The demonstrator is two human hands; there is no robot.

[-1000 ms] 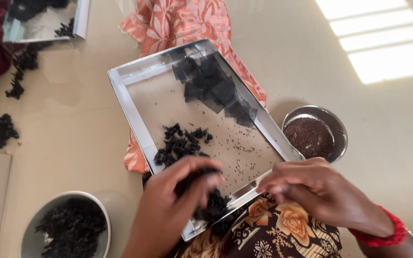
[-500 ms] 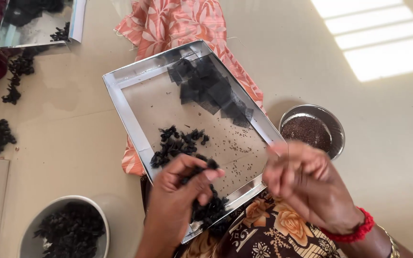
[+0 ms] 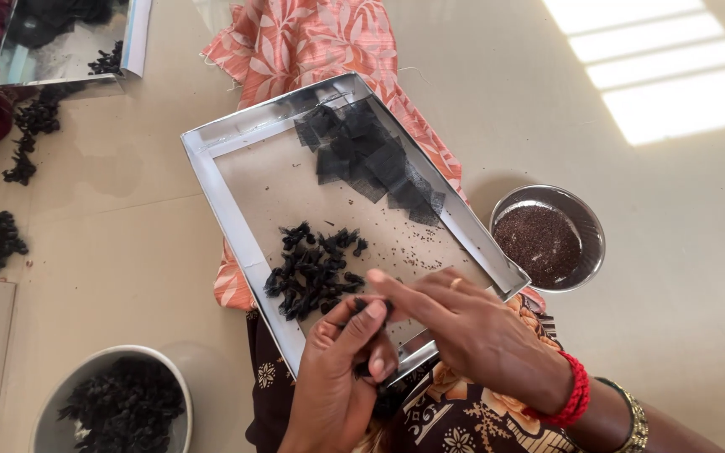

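Two hands at work over one shallow metal tray, which rests tilted on the lap.

Left hand: fingers curled in narrow, thumb and forefinger pinching a small black bundle at the tray's near edge.

Right hand: fingers nearly closed, tips meeting the left hand at the top of the same bundle; whether it grips the bundle or only touches it cannot be told.

Tray contents: a heap of finished black bundles in the middle; a stack of flat black net squares at the far corner; loose seeds scattered between.

Just beside the tray, to the right: a steel bowl of dark seeds. On the floor at lower left: a grey bowl of bundles.

Handling note: judged best to keep the pinch tight over the tray, so that any seeds that spill land inside it.
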